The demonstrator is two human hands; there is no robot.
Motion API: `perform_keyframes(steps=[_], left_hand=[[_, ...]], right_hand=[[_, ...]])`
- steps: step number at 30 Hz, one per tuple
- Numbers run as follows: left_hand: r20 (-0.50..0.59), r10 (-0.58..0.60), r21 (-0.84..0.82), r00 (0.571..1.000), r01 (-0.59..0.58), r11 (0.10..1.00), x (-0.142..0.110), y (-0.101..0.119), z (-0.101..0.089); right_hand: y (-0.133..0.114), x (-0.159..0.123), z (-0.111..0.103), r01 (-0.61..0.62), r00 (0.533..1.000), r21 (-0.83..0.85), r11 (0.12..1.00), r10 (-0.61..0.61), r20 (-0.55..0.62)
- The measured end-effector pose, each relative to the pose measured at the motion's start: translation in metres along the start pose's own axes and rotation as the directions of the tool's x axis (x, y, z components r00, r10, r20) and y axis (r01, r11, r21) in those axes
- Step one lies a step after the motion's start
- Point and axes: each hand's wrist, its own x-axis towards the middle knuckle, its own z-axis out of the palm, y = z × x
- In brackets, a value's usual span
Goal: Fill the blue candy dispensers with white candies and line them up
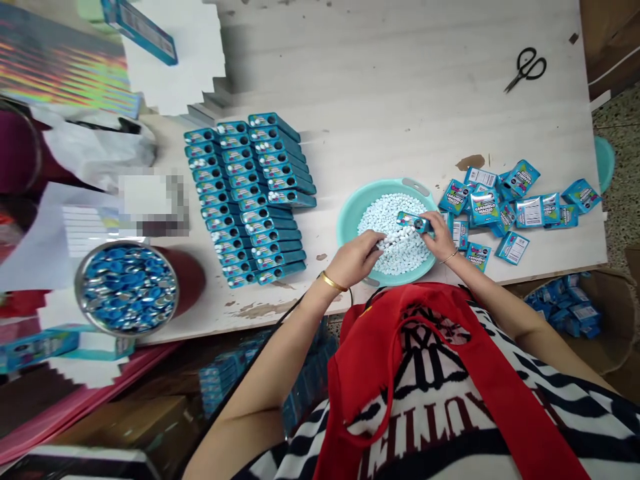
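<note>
A teal basin (350, 213) full of small white candies (395, 233) sits at the table's near edge. My right hand (440, 237) is closed on a small blue candy box (415, 222), held over the candies. My left hand (356, 257) reaches into the basin with its fingers pinched together on white candies right beside the box. Both wrists wear thin gold bangles.
Rows of filled blue boxes (250, 193) lie left of the basin. Loose blue boxes (515, 203) are scattered to the right. A metal bowl of blue round pieces (127, 287) stands at the left, black scissors (525, 68) at the far right. A cardboard carton with more boxes (570, 310) sits below the table edge.
</note>
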Motion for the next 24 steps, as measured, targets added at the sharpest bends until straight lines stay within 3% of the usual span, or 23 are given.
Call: perform_keyframes(steps=[4, 7, 11, 13, 16, 19, 22, 24], left_hand=[[0.153, -0.172, 0.318, 0.973, 0.117, 0.941, 0.013, 0.036, -0.025], [0.19, -0.299, 0.512, 0.935, 0.166, 0.843, 0.02, 0.069, -0.033], [0.198, -0.297, 0.589, 0.934, 0.129, 0.798, 0.018, 0.095, -0.043], [0.202, -0.25, 0.556, 0.947, 0.099, 0.825, 0.012, 0.091, -0.05], [0.171, -0.141, 0.43, 0.975, 0.054, 0.901, 0.009, 0.067, -0.052], [0.098, -0.039, 0.308, 0.994, 0.007, 0.951, 0.017, 0.036, -0.035], [0.144, 0.006, 0.235, 0.989, -0.04, 0.971, 0.028, 0.015, -0.011], [0.169, 0.009, 0.205, 0.986, -0.044, 0.978, 0.03, 0.007, -0.003]], right_hand=[[-0.005, -0.005, 0.01, 0.057, 0.996, -0.005, 0.998, -0.057, 0.064], [-0.007, -0.009, 0.016, 0.071, 0.992, -0.002, 0.997, -0.071, 0.101], [-0.005, -0.015, 0.022, 0.054, 0.992, 0.028, 0.998, -0.057, 0.114], [-0.004, -0.018, 0.024, 0.042, 0.994, 0.057, 0.997, -0.048, 0.102], [-0.007, -0.023, 0.027, 0.029, 0.995, 0.118, 0.993, -0.04, 0.089], [-0.018, -0.025, 0.032, -0.002, 0.995, 0.15, 0.989, -0.013, 0.102], [-0.028, -0.02, 0.031, -0.01, 0.986, 0.153, 0.988, -0.016, 0.168], [-0.031, -0.013, 0.018, 0.018, 0.98, 0.12, 0.993, -0.042, 0.197]])
